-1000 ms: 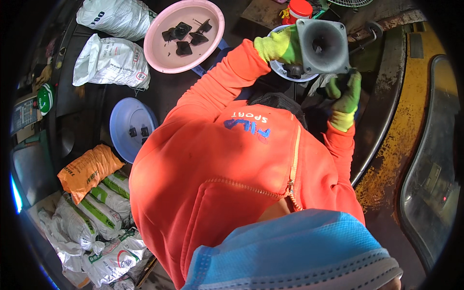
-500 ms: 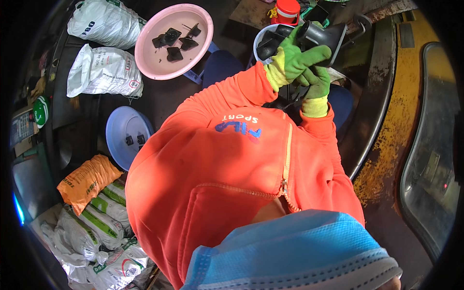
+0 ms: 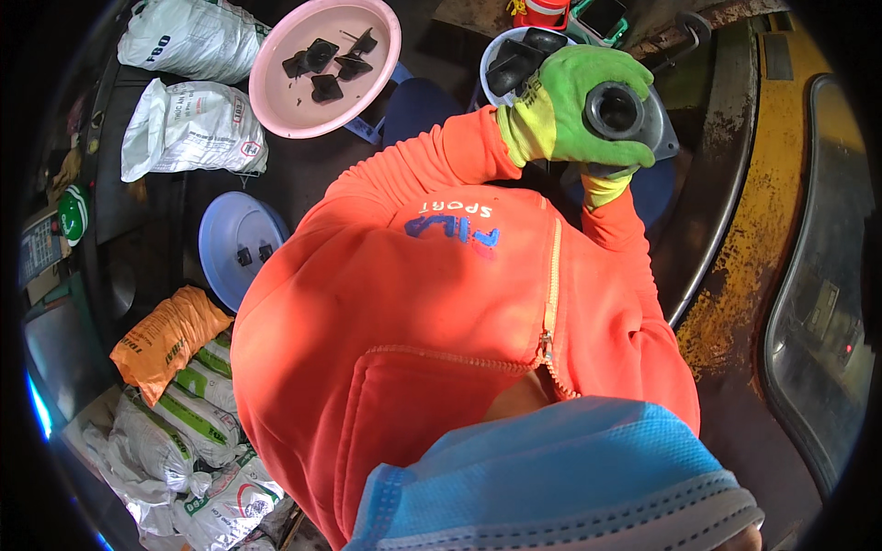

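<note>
My left hand (image 3: pixel 593 106), in a green and yellow glove, wraps round the collar of a black flanged part (image 3: pixel 657 124). The part's round opening faces up, and its flat flange with a bolt hole sticks out on the right. Below it my right hand (image 3: pixel 606 188) shows little more than its yellow cuff; its fingers are hidden behind the left hand and the part. Just beyond the left hand is a pale blue basin (image 3: pixel 485 69) with several black moulded pieces (image 3: pixel 514 66) in it.
A pink basin (image 3: pixel 312 130) with several black pieces stands at the far left, a blue basin (image 3: pixel 225 285) with small dark pieces nearer. White sacks (image 3: pixel 193 129) and an orange sack (image 3: pixel 170 340) line the left. A metal hook (image 3: pixel 695 32) and rusty yellow machine frame (image 3: pixel 735 303) border the right.
The black part has turned so that its round opening faces up. My left hand has closed round its collar, and my right hand has gone out of sight beneath.
</note>
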A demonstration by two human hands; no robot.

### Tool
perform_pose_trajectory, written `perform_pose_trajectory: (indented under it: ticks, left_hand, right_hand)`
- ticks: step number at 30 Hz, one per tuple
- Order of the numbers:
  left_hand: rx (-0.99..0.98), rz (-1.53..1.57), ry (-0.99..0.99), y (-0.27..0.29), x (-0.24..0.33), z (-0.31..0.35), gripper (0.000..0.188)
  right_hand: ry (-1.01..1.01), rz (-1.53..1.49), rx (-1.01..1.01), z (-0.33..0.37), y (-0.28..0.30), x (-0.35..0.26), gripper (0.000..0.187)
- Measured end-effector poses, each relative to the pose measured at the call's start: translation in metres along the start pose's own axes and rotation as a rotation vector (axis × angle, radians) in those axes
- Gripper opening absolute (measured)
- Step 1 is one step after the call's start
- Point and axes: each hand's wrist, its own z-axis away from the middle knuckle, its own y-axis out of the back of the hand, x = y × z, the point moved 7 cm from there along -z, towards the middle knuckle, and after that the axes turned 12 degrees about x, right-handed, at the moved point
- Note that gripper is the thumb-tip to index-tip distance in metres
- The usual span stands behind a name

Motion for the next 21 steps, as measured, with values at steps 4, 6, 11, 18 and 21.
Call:
perform_pose_trajectory:
  ticks: [4,6,11,18,21]
  left_hand:
    - [-0.142,0.087,-0.021,0.000,0.010,-0.008,0.047]
    - [-0.282,0.121,-0.031,-0.001,0.010,-0.011,0.045]
    - [-0.553,0.346,0.020,-0.007,0.009,-0.004,0.045]
    - [-0.960,0.802,0.292,-0.034,0.004,0.016,0.048]
    - [-0.876,0.729,0.159,-0.026,-0.002,-0.009,0.060]
  right_hand:
    - [-0.068,-0.110,-0.057,-0.016,-0.001,-0.016,0.039]
    - [-0.160,-0.152,-0.110,-0.018,-0.001,-0.020,0.040]
    - [0.018,-0.255,-0.283,-0.015,0.002,-0.044,0.048]
    - [0.311,0.159,-0.373,-0.009,-0.010,-0.065,0.058]
    - [0.439,0.388,-0.295,-0.016,-0.013,-0.063,0.062]
